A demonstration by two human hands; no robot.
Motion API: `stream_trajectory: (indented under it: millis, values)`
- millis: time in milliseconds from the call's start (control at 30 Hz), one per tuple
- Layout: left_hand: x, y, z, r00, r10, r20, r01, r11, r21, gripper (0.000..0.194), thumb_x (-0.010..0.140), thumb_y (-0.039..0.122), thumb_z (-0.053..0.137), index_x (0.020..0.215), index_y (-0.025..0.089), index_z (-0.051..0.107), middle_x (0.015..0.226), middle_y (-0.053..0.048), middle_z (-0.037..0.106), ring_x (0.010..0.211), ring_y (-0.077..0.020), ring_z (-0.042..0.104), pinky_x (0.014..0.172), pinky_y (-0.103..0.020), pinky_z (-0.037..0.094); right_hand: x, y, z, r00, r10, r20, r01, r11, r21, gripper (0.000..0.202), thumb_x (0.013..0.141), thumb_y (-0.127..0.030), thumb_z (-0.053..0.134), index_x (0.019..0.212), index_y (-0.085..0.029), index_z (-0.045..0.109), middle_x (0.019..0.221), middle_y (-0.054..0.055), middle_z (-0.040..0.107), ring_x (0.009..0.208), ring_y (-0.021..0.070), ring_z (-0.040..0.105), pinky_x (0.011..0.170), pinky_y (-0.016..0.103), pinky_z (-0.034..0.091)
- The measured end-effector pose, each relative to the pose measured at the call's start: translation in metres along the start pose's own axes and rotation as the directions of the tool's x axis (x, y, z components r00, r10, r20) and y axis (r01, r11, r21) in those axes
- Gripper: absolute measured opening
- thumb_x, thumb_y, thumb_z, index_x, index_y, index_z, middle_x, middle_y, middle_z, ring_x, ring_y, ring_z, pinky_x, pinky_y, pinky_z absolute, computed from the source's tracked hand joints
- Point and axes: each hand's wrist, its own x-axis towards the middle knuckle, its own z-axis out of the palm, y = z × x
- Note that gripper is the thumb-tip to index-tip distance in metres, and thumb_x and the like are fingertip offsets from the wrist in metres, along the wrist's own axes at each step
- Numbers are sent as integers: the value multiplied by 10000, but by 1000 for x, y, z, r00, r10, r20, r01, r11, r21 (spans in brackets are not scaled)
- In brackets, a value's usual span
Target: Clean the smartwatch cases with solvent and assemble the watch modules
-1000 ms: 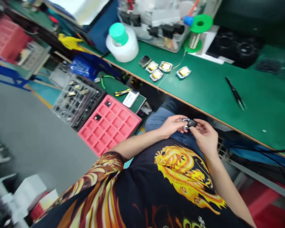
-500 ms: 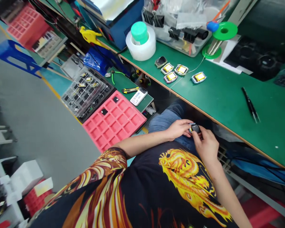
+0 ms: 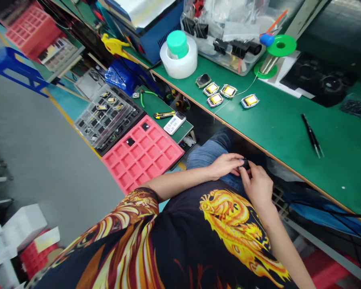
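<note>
Over my lap, both hands hold a small dark smartwatch case (image 3: 245, 163). My left hand (image 3: 227, 165) pinches its left side with bent fingers. My right hand (image 3: 257, 180) grips the other side with thumb and fingers, and together they cover most of it. On the green bench beyond, several open smartwatch cases (image 3: 228, 91) show yellow-edged batteries inside. A closed one with a dark face (image 3: 203, 80) lies beside them. Black tweezers (image 3: 311, 135) rest on the bench to the right.
A green solder spool (image 3: 281, 46) trails wire across the bench. Behind stand a tape roll (image 3: 179, 66) and a plastic bin (image 3: 243, 68) of clips. Left of my lap are a pink foam tray (image 3: 144, 154), a clear compartment tray (image 3: 100, 120), a white phone-like device (image 3: 175, 123) and a yellow cutter (image 3: 164, 115).
The black cover, which stood partly apart from the case with yellow showing, now sits closer against it. My fingers have closed further round it. The view has shifted slightly.
</note>
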Motion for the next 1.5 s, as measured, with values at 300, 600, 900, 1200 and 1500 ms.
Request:
stream_trajectory:
  millis: [300, 600, 900, 1200, 1500]
  values:
    - [2, -5, 0, 995, 89, 34, -91, 995, 46, 355, 907, 268, 834, 1214, 136, 716, 870, -25, 730, 756, -134, 703, 717, -268, 606, -2, 1, -2, 1000, 9, 12, -9, 1000, -1, 451, 1095, -514, 547, 1318, -164, 724, 866, 73, 709, 762, 214, 664, 677, 327, 445]
    - [4, -6, 1, 998, 63, 11, -63, 998, -22, 258, 944, 178, 775, 1193, 127, 729, 919, -45, 733, 775, -137, 714, 731, -295, 638, -3, 3, -3, 996, -28, -88, 26, 999, -24, 489, 1072, -490, 602, 1435, -174, 687, 1139, 148, 760, 976, 281, 728, 830, 371, 548]
    - [2, -4, 2, 999, 49, -6, -49, 998, -43, 251, 945, 161, 773, 1189, 134, 723, 888, -21, 713, 740, -112, 685, 717, -267, 621, -4, 4, -1, 992, -75, -99, 71, 996, -47, 486, 1058, -497, 622, 1413, -174, 701, 1200, 168, 758, 1051, 302, 732, 870, 397, 576]
    - [6, -9, -2, 980, 156, 122, -157, 988, -6, 411, 901, 285, 850, 1262, 142, 715, 957, -50, 735, 796, -142, 714, 760, -301, 627, 1, -3, -5, 974, 165, -156, -105, 936, 337, 395, 1009, -455, 690, 1242, -151, 786, 1081, 138, 784, 822, 232, 736, 773, 376, 633]
    - [0, -1, -2, 953, 157, 261, -138, 986, -88, 569, 802, 288, 945, 1297, 158, 696, 1110, -98, 748, 860, -192, 769, 821, -363, 632, -1, 1, -8, 952, 299, -72, -219, 823, 524, 291, 1030, -457, 640, 1164, -259, 805, 1135, 164, 766, 937, 341, 760, 828, 560, 648]
